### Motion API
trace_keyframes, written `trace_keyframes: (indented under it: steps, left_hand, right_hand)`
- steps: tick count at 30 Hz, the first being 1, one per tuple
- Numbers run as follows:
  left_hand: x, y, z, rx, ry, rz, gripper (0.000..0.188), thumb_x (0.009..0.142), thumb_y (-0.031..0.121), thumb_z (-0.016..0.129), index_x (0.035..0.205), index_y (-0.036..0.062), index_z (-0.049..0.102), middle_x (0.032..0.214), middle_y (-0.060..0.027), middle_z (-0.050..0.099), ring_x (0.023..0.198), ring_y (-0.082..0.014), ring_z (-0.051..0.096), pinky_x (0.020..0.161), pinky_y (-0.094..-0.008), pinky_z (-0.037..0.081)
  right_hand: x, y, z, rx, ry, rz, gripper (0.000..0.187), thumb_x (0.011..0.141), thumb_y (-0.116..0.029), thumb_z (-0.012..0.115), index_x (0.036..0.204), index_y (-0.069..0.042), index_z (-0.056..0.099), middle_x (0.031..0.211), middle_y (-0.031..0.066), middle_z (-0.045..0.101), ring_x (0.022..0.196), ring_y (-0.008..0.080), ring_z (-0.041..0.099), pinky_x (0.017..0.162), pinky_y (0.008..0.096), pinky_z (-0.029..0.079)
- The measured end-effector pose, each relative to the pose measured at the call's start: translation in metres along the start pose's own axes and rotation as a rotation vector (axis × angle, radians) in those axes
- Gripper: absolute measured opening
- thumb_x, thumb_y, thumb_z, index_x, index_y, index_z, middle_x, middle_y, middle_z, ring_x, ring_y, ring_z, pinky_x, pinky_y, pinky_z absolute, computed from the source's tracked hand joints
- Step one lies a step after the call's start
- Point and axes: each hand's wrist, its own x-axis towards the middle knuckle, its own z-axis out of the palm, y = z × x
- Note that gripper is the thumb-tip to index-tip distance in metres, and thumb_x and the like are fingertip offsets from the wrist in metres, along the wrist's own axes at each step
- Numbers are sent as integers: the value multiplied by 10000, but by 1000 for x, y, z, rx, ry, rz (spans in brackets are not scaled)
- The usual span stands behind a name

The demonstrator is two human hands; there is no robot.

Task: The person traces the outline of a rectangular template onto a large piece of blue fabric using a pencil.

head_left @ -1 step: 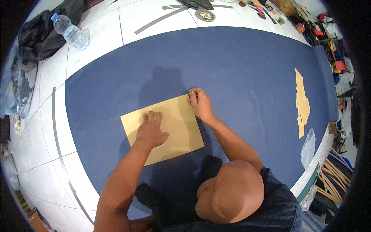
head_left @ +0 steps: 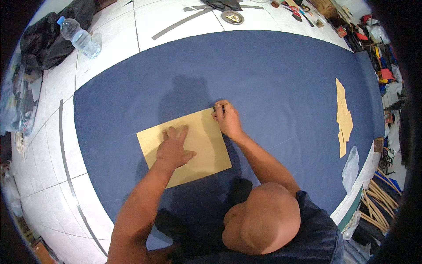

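Observation:
A rectangular sheet of tan card (head_left: 202,145) lies flat on a large dark blue sheet of fabric (head_left: 272,75). My left hand (head_left: 173,147) presses on the middle of the card, fingers spread. At the card's far right corner, my right hand (head_left: 226,119) is closed in a pinch on a thin pen-like stick (head_left: 225,104). Its tip is too small to make out against the card's edge. Faint pale lines run across the fabric, one meeting the card's far left corner.
On the fabric's right side are a narrow, jagged-edged tan card piece (head_left: 343,119) and a clear plastic bag (head_left: 350,169). A water bottle (head_left: 79,37) and a metal dish (head_left: 232,17) sit on white floor tiles. Clutter and wooden rods (head_left: 376,200) line the right.
My left hand has shifted slightly to the right on the card, its fingers spreading wider. The right hand stays at the corner, almost unmoved.

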Motion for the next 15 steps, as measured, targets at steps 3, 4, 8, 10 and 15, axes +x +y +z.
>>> trace_keyframes:
  steps: [3,4,8,10,15]
  left_hand:
    - [8,18,8,126,62,57,1127,743,674,787,1641,313,210,1477,-372,353,1415,-580,350,1141,-614,383]
    - [11,23,9,147,42,30,1138,733,691,783,1642,322,206,1470,-381,352,1418,-579,346,1145,-625,367]
    - [10,34,6,208,-64,-108,1159,718,736,763,1644,302,215,1501,-370,339,1449,-551,318,1168,-646,307]
    - [11,37,8,273,-21,-63,1167,717,709,782,1641,257,231,1551,-330,314,1469,-527,306,1169,-628,318]
    - [40,46,21,287,39,213,1195,678,478,918,1623,146,266,1651,-219,235,1501,-477,287,1157,-528,419]
  right_hand:
    - [0,9,5,-10,47,-64,239,1063,-157,541,1138,61,606,909,162,721,773,215,746,692,333,599]
    - [0,15,4,-12,82,-100,239,1062,-153,537,1135,64,602,916,167,719,777,220,747,696,337,600]
    - [-5,-1,5,90,22,-12,217,1044,-134,531,1114,55,612,942,191,699,849,288,727,754,386,579]
    - [-7,-10,1,165,4,90,172,1003,-98,563,1084,34,637,1002,233,673,947,395,679,858,467,534]
    - [-6,-11,-9,18,28,-61,185,1000,-108,558,1100,30,631,1071,242,662,1019,421,648,891,476,525]
